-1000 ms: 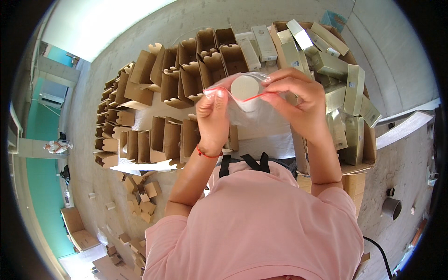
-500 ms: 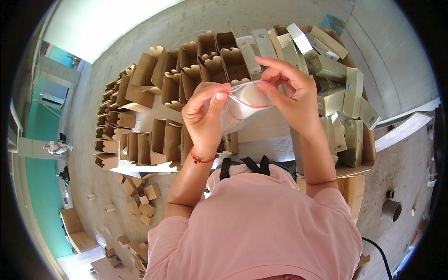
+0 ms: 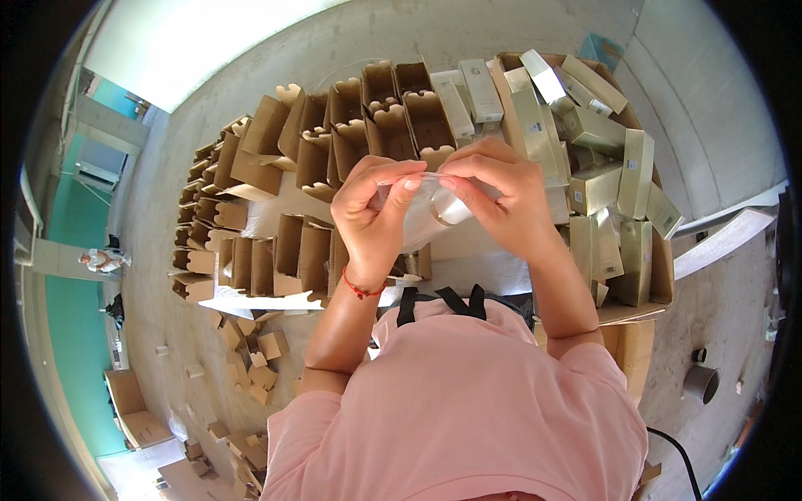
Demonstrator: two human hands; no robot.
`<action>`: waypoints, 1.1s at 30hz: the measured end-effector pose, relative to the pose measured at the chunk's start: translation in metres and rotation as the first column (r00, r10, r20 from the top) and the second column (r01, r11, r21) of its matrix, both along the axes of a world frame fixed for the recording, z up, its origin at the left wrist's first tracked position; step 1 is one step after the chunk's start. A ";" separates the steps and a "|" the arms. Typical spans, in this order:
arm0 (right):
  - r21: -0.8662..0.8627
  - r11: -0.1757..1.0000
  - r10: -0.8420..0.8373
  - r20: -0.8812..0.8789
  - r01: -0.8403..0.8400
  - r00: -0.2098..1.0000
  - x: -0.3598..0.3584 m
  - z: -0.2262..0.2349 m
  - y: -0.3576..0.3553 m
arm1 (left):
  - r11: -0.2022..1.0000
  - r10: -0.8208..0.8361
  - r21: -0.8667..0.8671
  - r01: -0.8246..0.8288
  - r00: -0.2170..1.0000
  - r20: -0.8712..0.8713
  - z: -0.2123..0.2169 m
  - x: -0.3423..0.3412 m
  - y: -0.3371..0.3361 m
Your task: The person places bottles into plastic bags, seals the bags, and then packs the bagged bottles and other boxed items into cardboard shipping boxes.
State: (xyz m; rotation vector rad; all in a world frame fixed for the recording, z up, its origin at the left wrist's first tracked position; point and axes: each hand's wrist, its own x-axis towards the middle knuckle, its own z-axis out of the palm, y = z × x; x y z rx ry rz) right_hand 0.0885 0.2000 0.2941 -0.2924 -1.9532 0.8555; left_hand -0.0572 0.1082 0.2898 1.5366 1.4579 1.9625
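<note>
Between my two hands hangs a clear plastic zip bag (image 3: 418, 219). Inside it lies a pale round-ended object (image 3: 451, 205), partly hidden by my fingers; its kind cannot be made out. My left hand (image 3: 372, 209), with a red string bracelet at the wrist, is closed, thumb and forefinger pinching the bag's top edge. My right hand (image 3: 505, 196) pinches the same edge a short way to the right, its thumb close to the left one. Beyond the hands stand open brown cardboard boxes (image 3: 390, 134) in rows.
A large carton (image 3: 614, 312) full of pale gold boxes (image 3: 595, 188) stands at the right. Smaller open cardboard boxes (image 3: 288, 250) crowd the table's left. Cardboard pieces (image 3: 255, 359) litter the floor, and a short grey pipe (image 3: 702, 383) lies at the right. A distant person (image 3: 104, 260) is at far left.
My hands have come closer together along the bag's top edge. The right hand has moved left and slightly down, and the bag's red line is no longer visible.
</note>
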 end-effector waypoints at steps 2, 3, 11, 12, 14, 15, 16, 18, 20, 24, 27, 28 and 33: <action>-0.191 0.981 0.040 -0.029 -0.045 0.999 0.002 0.001 -0.003 | 0.999 -0.053 0.015 0.052 0.992 0.116 0.002 0.004 0.002; -0.283 0.957 0.057 -0.046 -0.068 0.997 0.002 0.001 -0.004 | 0.997 -0.080 0.024 0.077 0.982 0.173 0.003 0.005 0.003; -0.037 0.999 0.006 -0.094 -0.009 0.996 -0.004 0.009 -0.005 | 0.994 -0.104 0.010 0.105 0.962 0.252 0.004 -0.005 -0.006; -0.076 0.997 -0.012 -0.034 0.009 0.999 -0.004 0.010 -0.007 | 0.994 -0.106 -0.006 0.110 0.968 0.229 0.005 -0.006 -0.007; -0.081 0.994 0.072 -0.071 -0.078 0.995 -0.005 0.007 -0.004 | 0.992 -0.121 -0.009 0.125 0.974 0.189 0.007 -0.005 -0.007; -0.083 0.989 0.114 -0.090 -0.122 0.989 -0.006 0.006 -0.002 | 0.991 -0.132 0.005 0.134 0.976 0.174 0.007 -0.005 -0.007; -0.106 0.979 0.165 -0.110 -0.176 0.980 -0.007 0.005 -0.001 | 0.990 -0.144 0.017 0.143 0.977 0.159 0.007 -0.004 -0.007; -0.149 0.947 0.263 -0.153 -0.285 0.953 -0.008 0.004 0.002 | 0.989 -0.140 0.058 0.134 0.983 0.122 0.006 -0.003 -0.006; -0.193 0.941 0.245 -0.173 -0.277 0.954 -0.008 0.004 0.000 | 0.993 -0.108 0.067 0.101 0.989 0.101 0.005 -0.002 -0.006; -0.276 0.929 0.184 -0.241 -0.249 0.953 -0.009 0.002 -0.003 | 0.999 -0.041 0.030 0.039 0.996 0.078 0.010 0.000 -0.007; -0.240 0.947 0.149 -0.266 -0.215 0.952 -0.011 0.002 -0.006 | 1.000 -0.024 0.015 0.023 0.997 0.077 0.010 0.000 -0.010; -0.237 0.951 0.137 -0.258 -0.201 0.956 -0.011 0.003 -0.007 | 1.000 -0.022 0.011 0.022 0.996 0.082 0.010 0.000 -0.010; -0.241 0.959 0.095 -0.219 -0.148 0.971 -0.009 0.006 -0.011 | 0.998 -0.036 0.049 0.032 0.996 0.083 0.010 0.002 -0.008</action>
